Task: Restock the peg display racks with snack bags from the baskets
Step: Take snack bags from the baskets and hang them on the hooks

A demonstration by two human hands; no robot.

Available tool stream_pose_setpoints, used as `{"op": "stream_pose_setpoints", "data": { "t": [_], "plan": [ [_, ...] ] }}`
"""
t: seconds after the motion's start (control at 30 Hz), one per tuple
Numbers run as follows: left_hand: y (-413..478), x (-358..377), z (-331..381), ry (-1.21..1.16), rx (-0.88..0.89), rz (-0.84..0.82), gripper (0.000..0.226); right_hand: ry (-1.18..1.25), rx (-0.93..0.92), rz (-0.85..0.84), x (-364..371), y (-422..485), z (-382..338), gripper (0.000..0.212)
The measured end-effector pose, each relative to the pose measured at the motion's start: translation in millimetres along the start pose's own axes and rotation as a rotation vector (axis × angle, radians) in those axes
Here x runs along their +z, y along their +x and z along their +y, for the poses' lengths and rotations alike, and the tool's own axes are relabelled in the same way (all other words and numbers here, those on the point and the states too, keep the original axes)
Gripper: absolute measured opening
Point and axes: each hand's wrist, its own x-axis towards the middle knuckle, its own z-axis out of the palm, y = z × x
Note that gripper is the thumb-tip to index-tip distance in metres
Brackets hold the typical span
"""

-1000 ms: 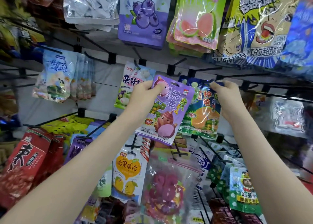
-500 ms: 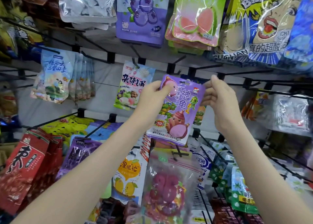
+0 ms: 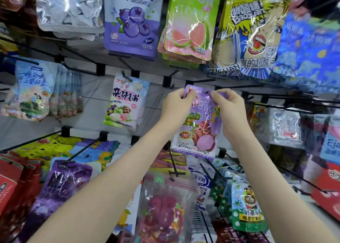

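Note:
A purple snack bag (image 3: 200,130) with a cartoon creature hangs upright in front of the peg rack's middle row. My left hand (image 3: 176,106) pinches its top left corner. My right hand (image 3: 230,110) pinches its top right edge. The bag's top sits just below a black peg bracket (image 3: 166,81); whether a peg passes through the bag's hole is hidden by my fingers. No basket is in view.
The rack is crowded with hanging bags: a blueberry bag (image 3: 131,20) and a guava bag (image 3: 191,27) above, a white mixed-fruit bag (image 3: 125,103) to the left, a clear bag of pink sweets (image 3: 163,211) below. Bare black pegs (image 3: 173,165) jut out under the purple bag.
My right hand has come onto the purple bag's top right edge and taken hold. Both hands shifted the bag to the right and straightened it upright under the brackets.

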Motion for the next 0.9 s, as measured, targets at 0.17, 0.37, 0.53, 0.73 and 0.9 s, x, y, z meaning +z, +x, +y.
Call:
{"op": "stream_pose_setpoints", "data": {
  "t": [0.17,0.37,0.53,0.73,0.9],
  "plan": [
    [9,6,-13,0.413,0.044,0.071,0.028,-0.191,0.065,0.037,14,27,26,0.009],
    [17,3,-48,1.221,0.442,-0.128,0.073,-0.313,0.128,0.089,35,50,51,0.032],
    [-3,-6,-65,1.252,0.331,-0.241,0.066,-0.616,-0.112,0.097,23,17,59,0.049],
    [-105,-41,-62,1.139,0.309,-0.108,0.059,-0.458,-0.516,-0.134,21,-98,59,0.035],
    [-250,-113,-91,1.136,0.248,0.11,0.042,-0.257,-0.531,-0.488,41,-226,77,0.028]
  ]
}}
